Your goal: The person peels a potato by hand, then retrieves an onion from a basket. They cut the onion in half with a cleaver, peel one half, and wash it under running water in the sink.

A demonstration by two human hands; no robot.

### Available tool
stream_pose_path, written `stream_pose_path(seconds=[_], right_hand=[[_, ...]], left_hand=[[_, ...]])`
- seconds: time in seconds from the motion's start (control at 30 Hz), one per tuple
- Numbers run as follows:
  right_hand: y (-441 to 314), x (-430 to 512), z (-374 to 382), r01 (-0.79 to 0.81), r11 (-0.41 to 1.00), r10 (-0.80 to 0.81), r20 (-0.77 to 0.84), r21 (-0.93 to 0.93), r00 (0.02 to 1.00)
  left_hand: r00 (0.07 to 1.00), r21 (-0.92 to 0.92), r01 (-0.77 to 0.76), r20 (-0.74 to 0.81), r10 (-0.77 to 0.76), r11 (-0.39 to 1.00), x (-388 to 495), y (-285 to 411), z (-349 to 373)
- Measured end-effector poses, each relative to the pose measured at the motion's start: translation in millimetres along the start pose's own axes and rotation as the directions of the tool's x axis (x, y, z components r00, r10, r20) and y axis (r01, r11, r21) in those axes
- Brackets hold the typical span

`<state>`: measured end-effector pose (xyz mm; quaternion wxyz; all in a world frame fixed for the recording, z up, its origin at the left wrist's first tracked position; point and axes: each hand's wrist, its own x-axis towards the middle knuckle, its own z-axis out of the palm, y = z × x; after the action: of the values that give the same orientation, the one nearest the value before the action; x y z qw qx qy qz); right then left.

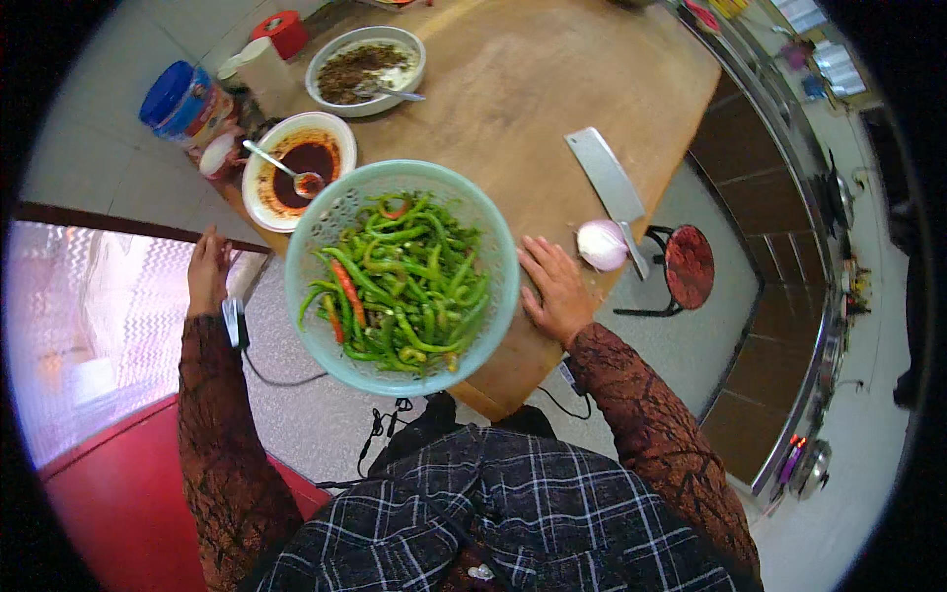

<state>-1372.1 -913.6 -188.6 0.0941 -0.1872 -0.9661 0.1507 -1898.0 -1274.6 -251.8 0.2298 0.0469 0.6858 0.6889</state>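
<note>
A light green plastic colander [311, 222] stands at the near end of the wooden table, heaped with green chilli peppers [414, 288] and a few red ones. My right hand [555, 288] lies flat on the tabletop beside it, fingers spread and fingertips close to the rim. Whether they touch the rim, I cannot tell. To the right of that hand, a halved onion [601, 245] rests against the handle of a cleaver [607, 177]. My left hand [209, 270] is left of the colander, off the table near the window ledge; its fingers overlap and no held object shows.
A bowl of dark red sauce [255, 185] with a spoon and a dish of dried spice and white paste [410, 44] stand at the table's left. Behind them are a blue-lidded jar [181, 103] and a red roll [281, 33]. A red-seated stool [689, 266] stands right of the table [518, 96].
</note>
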Motion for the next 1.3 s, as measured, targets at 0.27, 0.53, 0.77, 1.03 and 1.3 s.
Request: stream_pose_path(seconds=[0.27,0.53,0.77,1.03,1.3], right_hand=[[8,-5,6,0.037,0.999,-0.037,-0.057,0.006,0.998],[13,-16,11,0.059,0.989,-0.026,-0.229,0.137,0.973],[40,-57,-12,-0.242,0.744,0.571,-0.403,0.623,0.715],[91,-33,-32,-0.352,0.347,0.812,-0.091,0.869,0.576],[104,-40,-19,-0.351,0.247,0.747,0.053,0.903,0.663]], left_hand=[[0.927,0.336,0.364,-0.040,-0.373,0.869,-204,-75,15],[0.687,0.550,0.246,0.482,-0.544,0.798,-332,-37,131],[0.552,0.502,-0.237,0.774,-0.310,0.832,-359,-8,246],[0.718,0.390,-0.254,0.689,-0.097,0.885,-349,-45,349],[0.794,0.220,0.026,0.588,-0.154,0.975,-345,-58,364]])
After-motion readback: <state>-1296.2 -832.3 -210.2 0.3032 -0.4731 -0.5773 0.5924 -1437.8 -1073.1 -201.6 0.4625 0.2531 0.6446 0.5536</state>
